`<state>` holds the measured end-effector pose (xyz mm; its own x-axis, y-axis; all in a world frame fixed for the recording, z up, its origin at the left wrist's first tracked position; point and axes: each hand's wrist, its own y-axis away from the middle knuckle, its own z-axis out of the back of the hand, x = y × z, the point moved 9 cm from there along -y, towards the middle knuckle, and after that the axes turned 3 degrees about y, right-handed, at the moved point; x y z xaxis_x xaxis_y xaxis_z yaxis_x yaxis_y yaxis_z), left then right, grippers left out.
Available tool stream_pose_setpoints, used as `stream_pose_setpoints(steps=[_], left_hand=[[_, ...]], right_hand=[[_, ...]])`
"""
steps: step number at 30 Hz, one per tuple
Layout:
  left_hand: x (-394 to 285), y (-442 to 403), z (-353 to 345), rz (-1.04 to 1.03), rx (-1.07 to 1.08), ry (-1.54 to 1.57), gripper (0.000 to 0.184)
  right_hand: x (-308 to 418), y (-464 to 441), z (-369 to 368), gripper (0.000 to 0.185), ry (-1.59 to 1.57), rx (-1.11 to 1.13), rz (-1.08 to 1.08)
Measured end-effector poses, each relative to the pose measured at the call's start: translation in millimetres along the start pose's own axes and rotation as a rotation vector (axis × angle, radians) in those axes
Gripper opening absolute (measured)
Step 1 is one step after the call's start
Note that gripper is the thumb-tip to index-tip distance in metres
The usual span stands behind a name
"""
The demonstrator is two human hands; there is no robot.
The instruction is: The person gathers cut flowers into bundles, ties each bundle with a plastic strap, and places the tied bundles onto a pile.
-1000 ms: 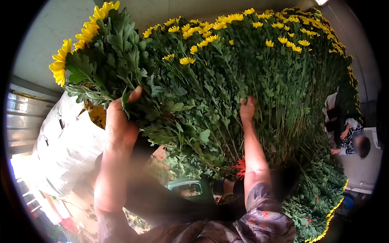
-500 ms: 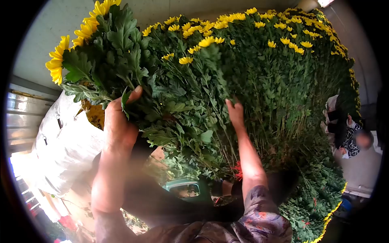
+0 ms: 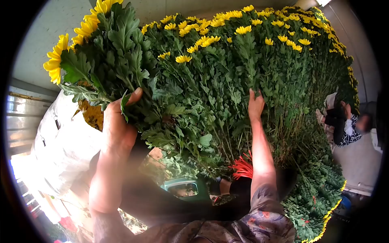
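Observation:
My left hand [image 3: 119,117] is closed round a thick bunch of yellow chrysanthemums [image 3: 125,44], its leafy stems tilted up and the blooms toward the upper left. To the right, my right hand [image 3: 256,106] pinches a single chrysanthemum stem [image 3: 250,60], whose yellow bloom [image 3: 243,30] stands upright in front of the massed flowers. The lower end of that stem is hidden behind my hand and forearm. Behind both hands rises a dense bank of cut chrysanthemums [image 3: 214,89], blooms at the top and bare stems low down.
Red ties [image 3: 243,167] hang beside my right forearm. Below sits a green plastic stool or crate [image 3: 182,188]. A white sack [image 3: 65,141] stands at left. More bunched chrysanthemums [image 3: 312,198] lie at lower right, and another person [image 3: 351,127] is at far right.
My right hand has moved right and slightly up, carrying the chrysanthemum stem with it. The red ties show more fully. My left hand and its bunch have stayed nearly still.

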<state>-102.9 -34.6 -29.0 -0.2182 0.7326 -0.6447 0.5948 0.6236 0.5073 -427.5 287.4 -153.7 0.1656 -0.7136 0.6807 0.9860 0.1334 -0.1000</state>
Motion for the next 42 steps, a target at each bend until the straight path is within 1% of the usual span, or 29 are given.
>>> stream_pose_setpoints(steps=[1,2,3,5,6,7,9,10,11,12,13,15,16,17,19,21,23,25,26,27,29,31,32,33,34,37,39,40,42], left_hand=[[2,-1,1,0.013,-0.003,0.021,0.019],[2,1,0,0.016,-0.002,0.021,0.019],[1,3,-2,0.01,-0.002,0.012,0.02],[0,3,-2,0.005,-0.005,0.008,0.02],[1,3,-3,0.023,0.003,0.017,0.021],[3,2,-3,0.04,0.012,0.024,0.021],[5,3,-4,0.066,0.016,0.023,0.022],[7,3,-6,0.089,0.025,0.021,0.022],[8,4,-7,0.086,0.021,0.018,0.022],[7,5,-10,0.067,0.025,0.029,0.022],[5,5,-10,0.05,0.027,0.042,0.022],[6,5,-5,0.067,0.021,0.022,0.022],[5,5,-3,0.053,0.01,0.015,0.022],[3,5,-2,0.04,0.001,0.004,0.022],[3,8,-4,0.054,-0.017,0.012,0.022],[2,8,-4,0.062,-0.026,0.026,0.022],[6,8,-8,0.103,0.046,0.056,0.022],[4,7,-4,0.072,0.03,0.033,0.022],[2,6,-2,0.044,0.018,0.011,0.022],[3,6,0,0.045,0.015,0.003,0.022],[-2,3,9,0.004,-0.045,-0.024,0.022],[-3,2,11,0.017,-0.048,-0.001,0.023],[-2,1,11,0.03,-0.053,0.018,0.023],[-2,0,11,0.032,-0.042,0.026,0.023],[-1,-1,12,0.028,-0.036,0.019,0.023],[-2,-2,11,0.02,-0.01,-0.004,0.023],[2,-2,8,0.064,0.021,0.023,0.021],[3,-4,10,0.054,0.023,0.021,0.021],[5,-11,15,0.04,0.004,0.026,0.019]], right_hand=[[-4,-7,5,0.038,0.164,0.011,-0.095],[-6,-16,6,0.042,0.249,0.013,-0.092],[-9,-19,7,0.042,0.253,0.014,-0.093],[38,-14,15,0.054,0.758,-0.246,0.414],[41,-14,2,0.064,0.704,-0.128,0.493],[40,-13,-7,0.064,0.704,-0.126,0.498],[22,-2,-58,0.06,0.676,0.147,0.52],[-6,2,-79,0.056,0.72,0.174,0.448],[-13,8,-91,0.052,0.761,0.199,0.377],[-13,8,-95,0.046,0.824,0.233,0.42],[-14,8,-96,0.046,0.819,0.237,0.422],[1,7,-77,0.043,0.567,0.143,0.376],[11,5,-66,0.041,0.489,0.073,0.406],[23,6,-58,0.041,0.492,0.079,0.408],[34,5,-46,0.043,0.377,0.245,0.156],[43,18,-50,0.046,0.369,0.262,0.178],[24,32,-77,0.057,0.151,0.286,0.135],[-4,58,-118,0.073,0.474,0.434,0.044],[-19,69,-140,0.083,0.475,0.438,0.116],[-30,76,-151,0.082,0.467,0.486,0.043],[-30,75,-143,0.072,0.127,0.41,0.053],[-10,86,-117,0.06,-0.292,0.672,-0.261],[-12,84,-103,0.052,-0.365,0.661,-0.294],[-8,84,-88,0.052,-0.359,0.65,-0.288],[-9,84,-72,0.052,-0.385,0.601,-0.369],[-28,82,-52,0.054,-0.454,0.566,-0.402],[-16,89,-39,0.057,-0.497,0.591,-0.416],[-15,92,-36,0.058,-0.514,0.601,-0.417],[-35,91,-41,0.06,-0.594,0.64,-0.42]])
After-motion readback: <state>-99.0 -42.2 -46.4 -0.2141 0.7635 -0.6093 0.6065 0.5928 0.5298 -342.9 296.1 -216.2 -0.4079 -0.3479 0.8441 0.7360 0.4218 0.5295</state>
